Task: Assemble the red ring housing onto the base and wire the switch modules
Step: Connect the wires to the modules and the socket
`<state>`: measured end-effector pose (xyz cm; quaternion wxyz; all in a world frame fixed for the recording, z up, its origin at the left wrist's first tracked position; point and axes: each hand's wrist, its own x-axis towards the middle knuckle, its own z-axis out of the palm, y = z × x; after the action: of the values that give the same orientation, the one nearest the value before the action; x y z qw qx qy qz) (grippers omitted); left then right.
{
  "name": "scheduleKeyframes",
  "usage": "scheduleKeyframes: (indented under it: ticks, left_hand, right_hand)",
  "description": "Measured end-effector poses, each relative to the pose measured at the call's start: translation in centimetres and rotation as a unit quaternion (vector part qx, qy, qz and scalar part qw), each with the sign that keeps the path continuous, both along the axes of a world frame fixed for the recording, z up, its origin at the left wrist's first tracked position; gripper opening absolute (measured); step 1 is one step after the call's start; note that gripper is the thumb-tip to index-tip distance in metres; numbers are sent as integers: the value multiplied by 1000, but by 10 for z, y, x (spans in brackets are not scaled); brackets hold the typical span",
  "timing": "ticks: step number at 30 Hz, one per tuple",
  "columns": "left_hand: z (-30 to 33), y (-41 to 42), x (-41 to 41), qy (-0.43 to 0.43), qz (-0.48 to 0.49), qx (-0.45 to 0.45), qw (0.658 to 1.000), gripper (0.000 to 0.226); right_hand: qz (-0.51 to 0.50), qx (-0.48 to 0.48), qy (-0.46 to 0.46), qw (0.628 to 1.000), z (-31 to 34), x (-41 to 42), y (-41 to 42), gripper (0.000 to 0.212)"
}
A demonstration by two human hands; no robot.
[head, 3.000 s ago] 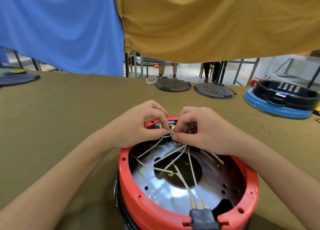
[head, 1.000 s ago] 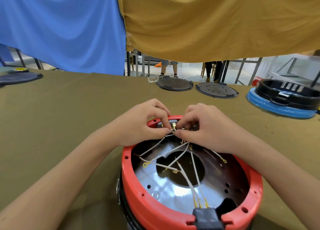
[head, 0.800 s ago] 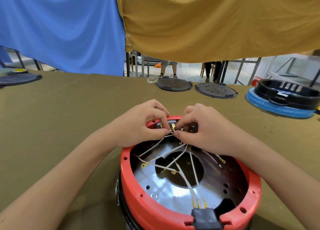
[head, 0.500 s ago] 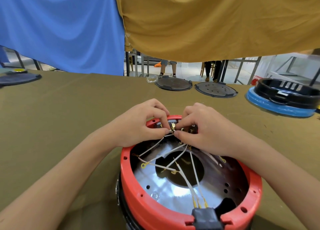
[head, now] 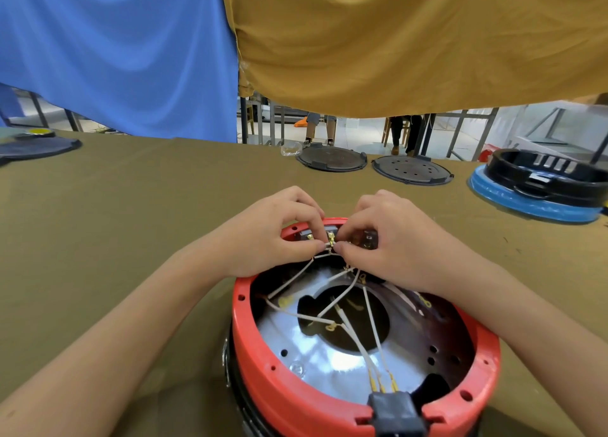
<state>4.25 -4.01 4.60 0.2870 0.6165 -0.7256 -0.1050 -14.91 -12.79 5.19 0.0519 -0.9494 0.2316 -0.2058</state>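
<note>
The red ring [head: 296,394] sits low in the centre of the frame on a black base [head: 237,400], of which only a sliver shows at its lower left edge. Both rest on an olive cloth table [head: 115,222]. At the ring's far rim the left hand [head: 266,236] and right hand [head: 391,239] meet, fingers curled. Each pinches a white wire [head: 292,282] end at a brass terminal [head: 330,239], just in front of the switch modules [head: 365,241] set inside the rim. The hands cover most of the modules, so the exact contact there cannot be told.

More white wires fan down across the shiny metal plate [head: 322,361] inside the ring to a black plug block [head: 396,413] clipped in the near rim. Some loose ends carry yellow ring lugs.

Farther up the frame, right of centre, two dark round lids [head: 330,158] lie side by side on the table. At the right edge a black housing [head: 546,176] rests on a blue ring [head: 526,203]. At the far left another dark disc [head: 36,147] lies flat. A blue curtain [head: 115,48] fills the upper left and a mustard curtain [head: 411,35] the upper right. Below them, legs of seated people show.
</note>
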Motion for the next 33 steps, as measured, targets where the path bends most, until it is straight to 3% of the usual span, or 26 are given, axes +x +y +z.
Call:
scheduleKeyframes:
  ticks: [3,6,11,18,22,28,33]
  left_hand:
    - [-1,-1,-1,14,4,-1,1000,28]
    - [-2,-2,-1,-17,26,7,999,47]
    - [1,-3,-6,-50,42,-4,998,33]
    - [1,-5,-6,-50,46,-5,998,34]
    - [0,0,-4,-27,-10,-8,1000,32]
    - [0,0,-5,-92,-48,17,994,21]
    - [3,1,-6,-76,-65,32,995,13]
  right_hand:
    - [-22,-24,-35,999,2,-1,-2,32]
    - [-23,-11,14,1000,3,1,-2,40]
    - [-16,16,14,1000,6,4,0,30]
    - [-18,19,-5,1000,6,3,-2,34]
    - [-30,7,-51,998,13,-9,-3,24]
    - [-42,32,32,998,19,-13,-1,12]
    - [-20,87,8,996,13,-10,-1,6]
